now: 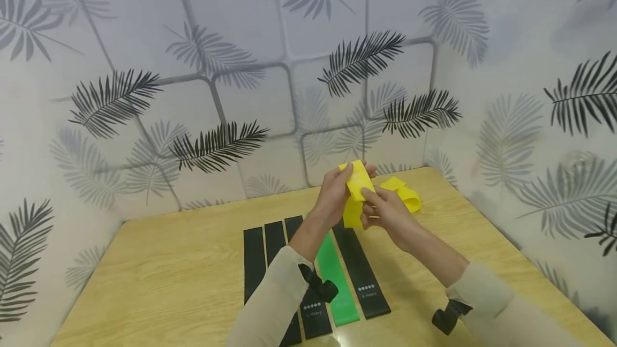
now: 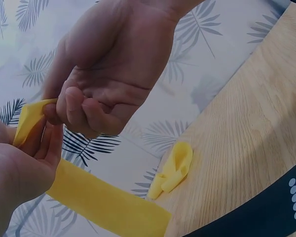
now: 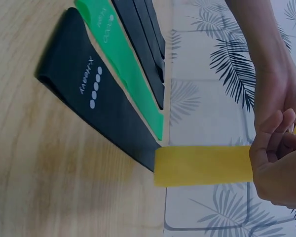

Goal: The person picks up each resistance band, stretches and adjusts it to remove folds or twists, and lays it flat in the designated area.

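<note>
A yellow resistance band is raised over the far part of the table, with pale print on its face. My left hand grips its upper part, thumb laid over the front. The right hand pinches the lower edge between thumb and fingers. A loose yellow length hangs below both hands. Behind the right hand, a second crumpled yellow band lies looped on the table. Flat under the forearms are a green band and several black bands, partly covered by the left arm.
The light wood table meets a leaf-patterned wall at its back and another along the right side. Dark straps with small cameras sit on both wrists, over pale sleeves.
</note>
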`<state>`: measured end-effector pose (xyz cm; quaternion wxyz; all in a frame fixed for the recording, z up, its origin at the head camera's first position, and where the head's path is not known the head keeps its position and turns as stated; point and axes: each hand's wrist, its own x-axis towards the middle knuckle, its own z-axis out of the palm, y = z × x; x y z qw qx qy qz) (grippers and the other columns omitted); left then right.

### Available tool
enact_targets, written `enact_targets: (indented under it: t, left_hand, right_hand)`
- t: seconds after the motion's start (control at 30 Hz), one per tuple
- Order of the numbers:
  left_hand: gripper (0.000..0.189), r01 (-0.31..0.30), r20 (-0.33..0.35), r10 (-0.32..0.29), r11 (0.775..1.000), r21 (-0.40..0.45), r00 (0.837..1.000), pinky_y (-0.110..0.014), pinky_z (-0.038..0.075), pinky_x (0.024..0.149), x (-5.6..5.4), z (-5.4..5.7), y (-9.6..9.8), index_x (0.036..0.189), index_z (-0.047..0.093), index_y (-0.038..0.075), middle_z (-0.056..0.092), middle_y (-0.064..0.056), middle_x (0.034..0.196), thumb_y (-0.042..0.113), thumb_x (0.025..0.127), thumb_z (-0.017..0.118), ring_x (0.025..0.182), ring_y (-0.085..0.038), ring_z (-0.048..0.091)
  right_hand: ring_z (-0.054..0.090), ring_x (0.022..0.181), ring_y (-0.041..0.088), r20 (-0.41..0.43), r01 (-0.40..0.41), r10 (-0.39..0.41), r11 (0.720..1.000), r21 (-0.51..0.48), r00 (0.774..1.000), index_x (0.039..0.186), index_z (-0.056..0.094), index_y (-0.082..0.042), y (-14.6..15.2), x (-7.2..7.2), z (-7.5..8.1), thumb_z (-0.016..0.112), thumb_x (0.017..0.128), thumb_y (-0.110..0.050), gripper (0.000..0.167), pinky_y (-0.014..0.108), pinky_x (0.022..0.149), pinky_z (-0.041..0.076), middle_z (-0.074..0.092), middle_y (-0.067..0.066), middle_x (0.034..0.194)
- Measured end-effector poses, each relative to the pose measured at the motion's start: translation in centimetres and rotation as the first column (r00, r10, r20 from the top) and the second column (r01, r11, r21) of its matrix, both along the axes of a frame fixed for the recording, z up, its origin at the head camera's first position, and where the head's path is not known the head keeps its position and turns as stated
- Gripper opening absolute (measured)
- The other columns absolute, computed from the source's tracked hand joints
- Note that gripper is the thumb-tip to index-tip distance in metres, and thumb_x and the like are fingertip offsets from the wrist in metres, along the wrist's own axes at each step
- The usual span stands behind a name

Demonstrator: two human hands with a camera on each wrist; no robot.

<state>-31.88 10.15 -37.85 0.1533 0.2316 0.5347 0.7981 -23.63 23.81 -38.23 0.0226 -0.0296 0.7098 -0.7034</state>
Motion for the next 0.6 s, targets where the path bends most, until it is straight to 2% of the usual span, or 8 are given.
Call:
enact_targets:
  t: [0.23,0.5,0.6]
  left_hand:
    - [0.036,-0.027,-0.003,0.027,1.0,-0.015,1.0,-0.038,0.054,0.106,-0.4,0.0,0.5,0.136,0.058,-0.002,0.072,-0.018,0.128,0.021,0.114,0.042,0.122,-0.03,0.069]
    - [0.034,-0.077,0.008,0.077,0.996,-0.041,0.997,-0.046,0.054,0.105,-1.0,-0.2,0.3,0.134,0.06,-0.003,0.072,-0.018,0.127,0.018,0.114,0.041,0.113,-0.031,0.072]
    - [0.034,-0.105,0.026,0.107,0.993,-0.059,0.994,-0.043,0.057,0.101,-1.3,-0.4,0.1,0.134,0.061,-0.001,0.073,-0.015,0.125,0.019,0.114,0.041,0.109,-0.029,0.073]
  right_hand:
    - [0.059,0.062,0.016,-0.02,0.033,-0.032,0.998,0.047,0.999,0.118,0.052,0.001,0.0,1.4,-0.8,0.05,0.111,-0.036,0.039,0.035,0.077,0.057,0.048,-0.001,0.068]
    - [0.058,0.062,0.019,0.029,0.014,-0.017,0.997,0.082,0.999,0.104,0.051,0.001,0.2,3.3,-2.1,0.049,0.112,-0.032,0.034,0.038,0.077,0.055,0.046,-0.001,0.067]
    - [0.058,0.062,0.02,0.041,0.006,-0.009,0.997,0.079,0.999,0.099,0.051,-0.001,0.2,4.0,-2.7,0.05,0.112,-0.031,0.032,0.039,0.076,0.056,0.045,0.0,0.067]
